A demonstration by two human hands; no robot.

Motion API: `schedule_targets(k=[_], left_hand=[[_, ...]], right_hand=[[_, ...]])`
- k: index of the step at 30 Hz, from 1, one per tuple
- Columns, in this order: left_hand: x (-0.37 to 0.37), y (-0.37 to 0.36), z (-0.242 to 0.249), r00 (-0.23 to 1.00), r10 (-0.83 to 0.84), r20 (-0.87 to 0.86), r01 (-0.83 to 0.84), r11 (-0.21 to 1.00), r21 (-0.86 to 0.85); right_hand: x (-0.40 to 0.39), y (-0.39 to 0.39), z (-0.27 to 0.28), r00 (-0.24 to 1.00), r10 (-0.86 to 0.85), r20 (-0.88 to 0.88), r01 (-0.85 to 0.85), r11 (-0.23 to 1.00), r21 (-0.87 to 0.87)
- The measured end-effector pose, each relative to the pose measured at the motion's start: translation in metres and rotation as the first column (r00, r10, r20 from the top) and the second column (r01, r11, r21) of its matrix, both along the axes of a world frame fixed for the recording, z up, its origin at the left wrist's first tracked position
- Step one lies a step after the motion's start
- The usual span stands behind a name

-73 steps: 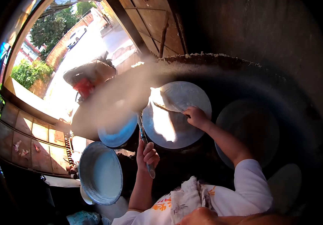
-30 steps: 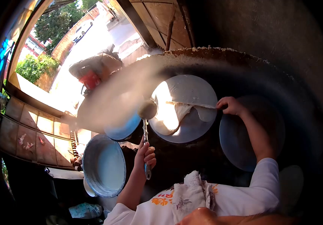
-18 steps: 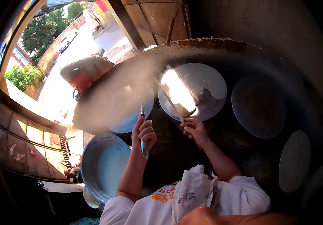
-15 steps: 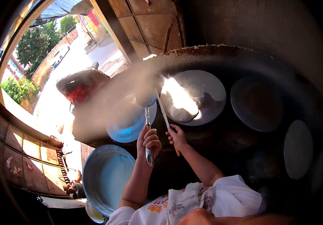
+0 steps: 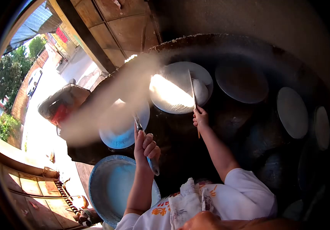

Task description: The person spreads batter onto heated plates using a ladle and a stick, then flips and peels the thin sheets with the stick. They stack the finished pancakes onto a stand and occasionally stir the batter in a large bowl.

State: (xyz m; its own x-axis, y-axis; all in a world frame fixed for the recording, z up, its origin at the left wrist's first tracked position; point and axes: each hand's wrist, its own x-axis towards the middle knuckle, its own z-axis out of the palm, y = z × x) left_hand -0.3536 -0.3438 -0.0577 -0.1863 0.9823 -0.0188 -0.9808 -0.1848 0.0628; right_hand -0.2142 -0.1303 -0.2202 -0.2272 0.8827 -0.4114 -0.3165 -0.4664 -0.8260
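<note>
Two tools are in hand in the head view, the only one I have. My right hand (image 5: 200, 117) has its fingers wrapped tight around the lower end of a thin wooden stick (image 5: 193, 96), whose far end lies across the soft white sheet (image 5: 172, 94) on the round steaming plate (image 5: 207, 82). That sheet looks thin, wet and limp; I judge it tears easily and clings to the plate, so it is better lifted along an edge with the stick than pinched. It lies just beyond my fingertips, not touching them.

My left hand (image 5: 145, 145) is closed on the ladle handle (image 5: 149, 161), gripped near its middle, the bowl end lost in steam over the blue-tinted plate (image 5: 124, 132). The handle looks stiff and possibly slick. A large batter basin (image 5: 99, 188) sits near my left forearm. More round plates (image 5: 292, 111) ring the dark stove top.
</note>
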Motion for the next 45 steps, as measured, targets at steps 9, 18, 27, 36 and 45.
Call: schedule_targets(k=[9, 18, 27, 36, 45], left_hand=[[0.007, 0.058, -0.021, 0.961, -0.138, -0.239, 0.112, 0.986, -0.12], [0.044, 0.149, 0.013, 0.888, -0.43, 0.165, 0.44, 0.897, -0.032], [0.02, 0.195, -0.02, 0.861, -0.405, 0.307, 0.487, 0.83, -0.272], [0.019, 0.21, -0.078, 0.928, -0.372, 0.027, 0.343, 0.823, -0.453], [0.088, 0.164, -0.056, 0.536, -0.355, 0.766, 0.407, 0.903, 0.133]], right_hand=[[0.145, -0.006, -0.009, 0.909, 0.315, 0.274, -0.316, 0.948, -0.04], [0.16, 0.04, 0.036, 0.578, -0.41, 0.705, -0.352, 0.654, 0.669], [0.169, 0.11, 0.013, 0.589, -0.2, 0.783, -0.574, 0.578, 0.579], [0.153, -0.001, -0.018, 0.784, 0.086, 0.615, -0.261, 0.944, 0.201], [0.081, 0.0, 0.053, 0.749, -0.275, 0.603, -0.373, 0.577, 0.727]])
